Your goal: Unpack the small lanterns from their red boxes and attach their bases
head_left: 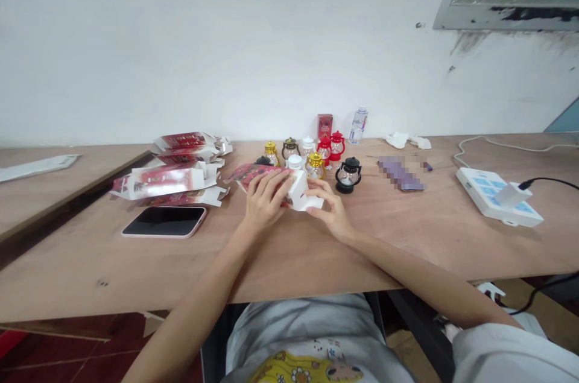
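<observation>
Head view, only one. Both hands are on one small carton (289, 187) lying on the wooden surface (280, 262), centre frame, just in front of the lantern cluster.

Left hand (265, 199): fingers spread over the carton's red printed top, pressing down on it, palm towards the surface. It grips the carton from above rather than lifting it.

Right hand (328, 208): fingers curled around the carton's white end flap, pinching it at the right edge. Both hands are closed on the same carton; the carton looks partly folded, white inside showing.

Behind the carton, touching distance: a cluster of mini lanterns (312, 157), in gold, dark, white and red, with a black lantern (348, 175) standing just right of the right hand. A red box (324, 123) stands upright behind the cluster, and a clear bottle (359, 125) is beside it near the wall.

Left of the hands: a pile of flat cartons (176, 175), red print and white flaps, some overlapping. In front of the pile a phone (163, 221) lies flat, screen dark and facing up.

Right side: a blurred-out purple patch on the surface, crumpled white tissue (404, 140) further back, and a white power strip (497, 196) with a plug in it and a black cable running off right.

Far left, a white flat packet (36, 167) sits on a separate adjoining surface.
</observation>
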Demonstrator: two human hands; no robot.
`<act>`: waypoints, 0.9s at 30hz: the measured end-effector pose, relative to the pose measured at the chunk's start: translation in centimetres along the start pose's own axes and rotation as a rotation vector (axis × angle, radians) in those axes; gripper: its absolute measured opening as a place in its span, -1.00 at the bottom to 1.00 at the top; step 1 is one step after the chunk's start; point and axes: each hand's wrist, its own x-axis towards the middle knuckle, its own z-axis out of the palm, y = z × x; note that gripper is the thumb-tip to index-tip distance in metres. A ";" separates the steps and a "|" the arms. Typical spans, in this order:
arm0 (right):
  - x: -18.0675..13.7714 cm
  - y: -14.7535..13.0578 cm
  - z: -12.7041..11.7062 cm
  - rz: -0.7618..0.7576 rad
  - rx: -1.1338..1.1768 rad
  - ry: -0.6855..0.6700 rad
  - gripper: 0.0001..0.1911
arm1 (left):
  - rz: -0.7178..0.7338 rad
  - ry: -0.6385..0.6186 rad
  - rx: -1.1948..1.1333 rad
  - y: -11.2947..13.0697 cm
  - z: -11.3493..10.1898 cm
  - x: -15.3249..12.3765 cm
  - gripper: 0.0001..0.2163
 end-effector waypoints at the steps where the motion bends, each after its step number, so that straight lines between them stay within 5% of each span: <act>1: 0.0 0.0 0.0 -0.002 0.013 0.007 -0.77 | -0.009 -0.003 0.000 0.0 0.0 0.0 -0.61; 12: 0.6 -0.3 -1.2 -0.245 -0.130 0.217 -0.85 | -0.022 -0.047 -0.022 0.2 -0.1 0.0 -0.59; 20: -0.2 -0.9 -0.7 -0.375 -0.369 0.139 -0.69 | -0.106 0.032 -0.022 -0.3 -0.4 -0.2 -0.72; 27: -0.6 0.3 -0.6 -0.536 -0.547 0.216 -0.52 | -0.117 0.171 -0.021 -4.4 -3.5 0.4 -0.90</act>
